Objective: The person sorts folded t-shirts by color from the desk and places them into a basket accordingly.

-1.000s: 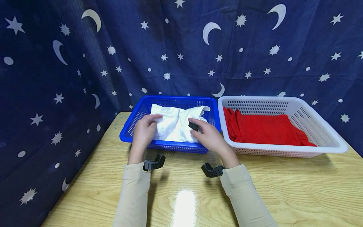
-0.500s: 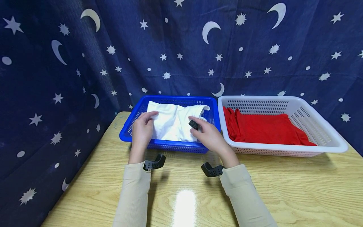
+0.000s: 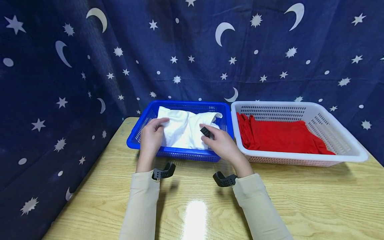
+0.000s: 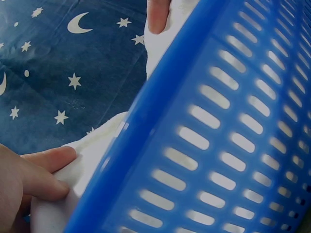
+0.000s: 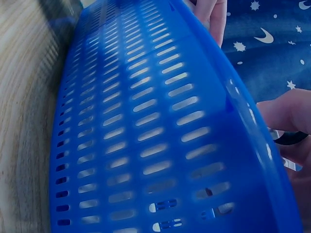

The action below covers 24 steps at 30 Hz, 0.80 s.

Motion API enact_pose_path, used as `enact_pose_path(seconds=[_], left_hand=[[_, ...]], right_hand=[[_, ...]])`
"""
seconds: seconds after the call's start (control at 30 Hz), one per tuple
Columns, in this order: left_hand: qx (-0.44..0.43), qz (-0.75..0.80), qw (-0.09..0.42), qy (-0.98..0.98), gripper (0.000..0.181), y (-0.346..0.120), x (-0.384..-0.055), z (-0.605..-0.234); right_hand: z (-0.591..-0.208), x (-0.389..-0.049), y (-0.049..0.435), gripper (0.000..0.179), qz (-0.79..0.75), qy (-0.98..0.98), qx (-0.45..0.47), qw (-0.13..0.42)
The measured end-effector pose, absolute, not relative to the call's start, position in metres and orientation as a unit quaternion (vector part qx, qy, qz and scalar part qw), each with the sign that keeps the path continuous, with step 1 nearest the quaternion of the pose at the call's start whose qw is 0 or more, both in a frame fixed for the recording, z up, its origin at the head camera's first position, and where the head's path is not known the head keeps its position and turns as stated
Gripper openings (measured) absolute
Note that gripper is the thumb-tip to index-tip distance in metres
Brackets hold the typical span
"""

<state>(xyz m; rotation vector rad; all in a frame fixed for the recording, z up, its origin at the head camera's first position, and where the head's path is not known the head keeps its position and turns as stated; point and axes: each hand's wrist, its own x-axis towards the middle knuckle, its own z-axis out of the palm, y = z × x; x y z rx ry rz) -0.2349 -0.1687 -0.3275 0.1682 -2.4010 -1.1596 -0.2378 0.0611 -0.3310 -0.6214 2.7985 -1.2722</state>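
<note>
A white cloth (image 3: 183, 133), partly folded, lies in the blue basket (image 3: 194, 155). At the cloth's left side, my left hand (image 3: 151, 136) pinches it between thumb and fingertips; the left wrist view shows two of those fingers (image 4: 51, 158) on the fabric above the rim. My right hand (image 3: 222, 140) is over the basket's right part, thumb and forefinger curled around a small black ribbed object (image 3: 205, 131). In the right wrist view the basket wall hides most of the cloth, and a dark curved piece (image 5: 291, 138) shows between the fingers. I cannot tell what kind of object it is.
A white basket (image 3: 300, 160) stands right beside the blue one, with red cloth (image 3: 279, 136) folded inside. Both rest on a wooden table (image 3: 180, 200). A dark blue curtain (image 3: 192, 50) with moons and stars hangs behind and at the left.
Over the last second my left hand has shifted slightly up and left in the head view, drawing the cloth's left edge along. My right hand has barely moved.
</note>
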Motion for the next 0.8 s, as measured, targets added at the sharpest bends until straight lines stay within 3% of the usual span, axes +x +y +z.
enact_pose_path(seconds=[0.4, 0.8], left_hand=[[0.059, -0.401, 0.280, -0.870, 0.032, -0.1711, -0.2367, -0.3274], [0.026, -0.373, 0.188, -0.908, 0.027, -0.1766, -0.2364, -0.3261]], right_hand=[[-0.3317, -0.2377, 0.0597, 0.048, -0.386, 0.900, -0.201, -0.005], [-0.3346, -0.2366, 0.0573, 0.051, -0.355, 0.910, -0.212, -0.013]])
